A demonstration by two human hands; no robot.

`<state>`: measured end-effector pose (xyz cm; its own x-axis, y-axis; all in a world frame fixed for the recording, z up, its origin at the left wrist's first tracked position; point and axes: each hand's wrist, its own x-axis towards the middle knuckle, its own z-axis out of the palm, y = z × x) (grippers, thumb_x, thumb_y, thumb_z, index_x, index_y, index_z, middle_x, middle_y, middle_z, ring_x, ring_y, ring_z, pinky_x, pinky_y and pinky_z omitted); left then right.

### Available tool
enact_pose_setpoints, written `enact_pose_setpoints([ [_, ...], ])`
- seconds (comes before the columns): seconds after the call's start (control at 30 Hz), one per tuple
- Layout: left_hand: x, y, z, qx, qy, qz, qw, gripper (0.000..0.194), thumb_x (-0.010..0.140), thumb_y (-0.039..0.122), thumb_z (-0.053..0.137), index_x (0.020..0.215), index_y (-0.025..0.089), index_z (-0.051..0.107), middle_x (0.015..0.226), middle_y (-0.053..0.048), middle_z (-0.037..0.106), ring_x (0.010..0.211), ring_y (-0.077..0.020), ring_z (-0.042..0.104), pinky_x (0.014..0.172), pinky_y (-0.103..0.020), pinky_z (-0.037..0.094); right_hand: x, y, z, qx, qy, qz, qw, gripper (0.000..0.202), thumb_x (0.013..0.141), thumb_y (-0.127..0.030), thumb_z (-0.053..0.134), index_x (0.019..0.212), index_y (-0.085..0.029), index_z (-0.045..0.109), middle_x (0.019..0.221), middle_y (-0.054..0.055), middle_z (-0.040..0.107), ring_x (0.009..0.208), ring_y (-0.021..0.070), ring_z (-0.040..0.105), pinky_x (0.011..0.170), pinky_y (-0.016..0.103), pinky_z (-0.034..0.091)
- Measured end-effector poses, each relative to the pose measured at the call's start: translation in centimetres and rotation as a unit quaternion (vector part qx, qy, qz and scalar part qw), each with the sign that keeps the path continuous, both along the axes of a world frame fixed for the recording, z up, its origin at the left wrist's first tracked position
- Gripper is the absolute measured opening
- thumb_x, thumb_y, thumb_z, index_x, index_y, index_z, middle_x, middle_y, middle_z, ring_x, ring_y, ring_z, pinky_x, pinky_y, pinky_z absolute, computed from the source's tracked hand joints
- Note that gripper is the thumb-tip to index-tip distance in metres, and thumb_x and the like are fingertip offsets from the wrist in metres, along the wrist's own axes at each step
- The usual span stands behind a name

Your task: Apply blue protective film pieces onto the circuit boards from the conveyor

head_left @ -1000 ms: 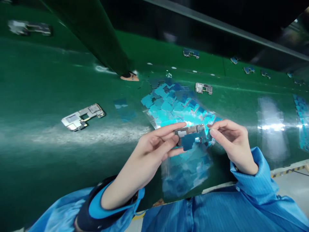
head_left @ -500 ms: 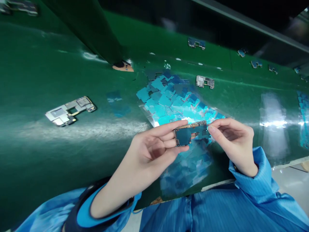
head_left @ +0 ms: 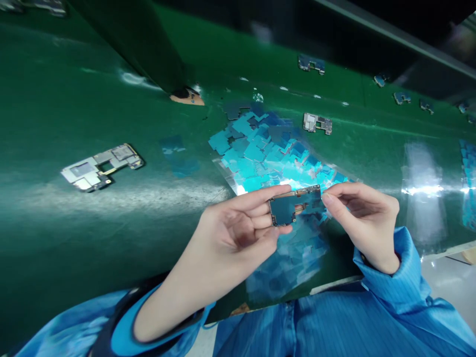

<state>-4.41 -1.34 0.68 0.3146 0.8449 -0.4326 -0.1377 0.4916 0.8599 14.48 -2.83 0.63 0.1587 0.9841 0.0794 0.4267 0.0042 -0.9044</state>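
Observation:
My left hand (head_left: 241, 233) holds a small circuit board (head_left: 284, 210) by its edges, palm up, with the fingers behind and below it. Dark blue film covers much of the board's upward face, and a notch shows near its middle. At the board's right end, the thumb and forefinger of my right hand (head_left: 359, 213) are pinched together. What lies between those fingertips is too small to make out. Under both hands spreads a pile of cut blue film pieces (head_left: 256, 153), overlapping on a clear sheet.
The green bench top (head_left: 178, 208) carries a silver circuit board (head_left: 102, 166) at left and another board (head_left: 317, 124) behind the film pile. Several more boards (head_left: 311, 64) lie along the back right. A dark post (head_left: 137, 44) rises at the back left. More blue film (head_left: 467, 183) is at far right.
My right hand has shifted slightly right, and my left thumb has drawn back a little from the board's lower edge. The board remains in my left hand. The view has moved slightly.

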Motion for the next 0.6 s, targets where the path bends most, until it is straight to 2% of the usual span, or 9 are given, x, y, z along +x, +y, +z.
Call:
enact_pose_setpoints([
  [0.37,0.05,-0.04,-0.20,0.001,-0.011,0.010,1.000,0.041,0.068,0.013,0.070,0.107,0.026,0.073,0.091,0.000,0.078,0.078,-0.0203,0.075,0.076,-0.028,0.061,-0.15,-0.06,-0.16,0.015,0.009,-0.001,1.000,0.010,0.076,-0.012,0.071,0.079,-0.022,0.072,0.074,-0.002,0.074,0.066,0.0123,0.069,0.067,0.024,0.062],
  [0.6,0.03,0.04,-0.27,0.002,-0.003,0.002,1.000,0.042,0.067,0.015,0.071,0.109,0.025,0.072,0.082,0.000,0.078,0.069,-0.0181,0.074,0.076,-0.029,0.061,-0.29,0.04,-0.09,0.010,0.009,-0.006,1.000,0.010,0.076,-0.012,0.071,0.078,-0.022,0.071,0.073,-0.002,0.073,0.065,0.0127,0.069,0.066,0.025,0.062],
])
